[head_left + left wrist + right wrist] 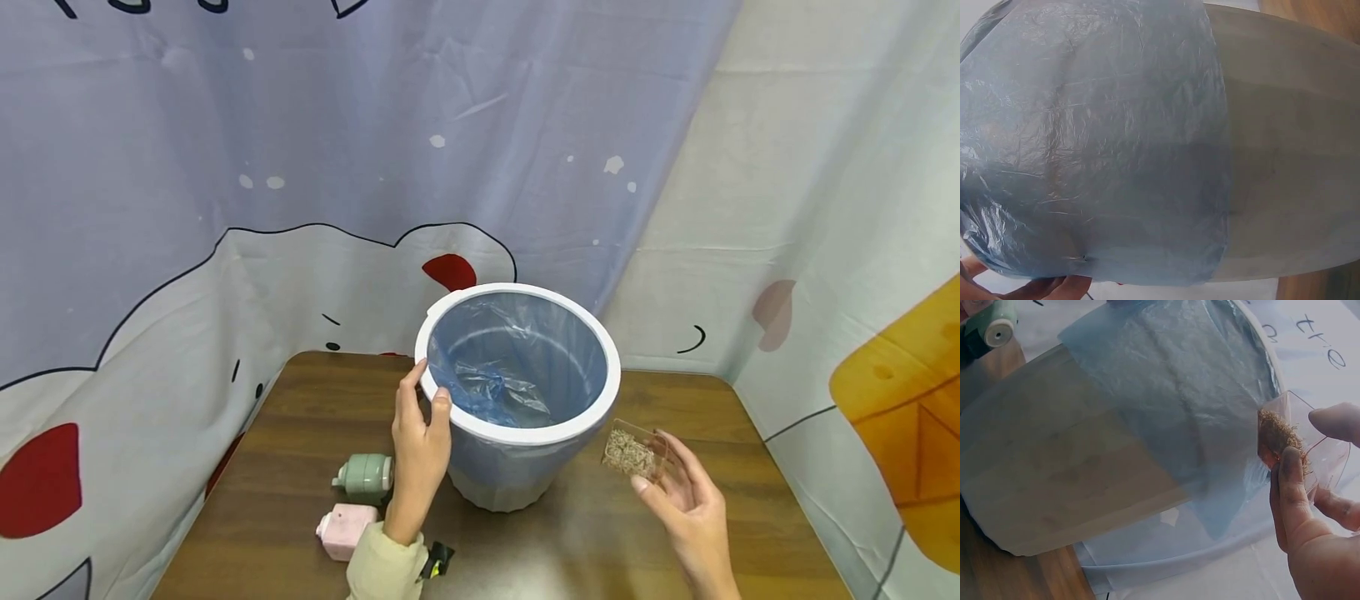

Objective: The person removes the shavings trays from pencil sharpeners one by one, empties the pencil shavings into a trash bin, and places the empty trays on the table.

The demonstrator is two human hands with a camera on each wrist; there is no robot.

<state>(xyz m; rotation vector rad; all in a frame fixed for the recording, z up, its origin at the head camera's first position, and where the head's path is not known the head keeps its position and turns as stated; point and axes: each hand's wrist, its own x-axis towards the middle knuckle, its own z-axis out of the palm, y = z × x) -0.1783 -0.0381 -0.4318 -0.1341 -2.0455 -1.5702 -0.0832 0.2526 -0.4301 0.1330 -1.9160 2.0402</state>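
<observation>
A trash can with a white rim stands upright, lined with a bluish plastic bag folded over its outside. My left hand rests at the left of the rim, thumb and fingers fairly straight against it. In the left wrist view, fingers touch the bagged side of the can. Right of the can, my right hand holds a small clear plastic box between thumb and fingers. The box is tilted, with light-brown dry bits gathered inside it, as the right wrist view shows.
A green bottle and a pink bottle lie left of my left forearm on the wooden table. A small black item is beside the left sleeve. Printed cloth hangs behind and around the table.
</observation>
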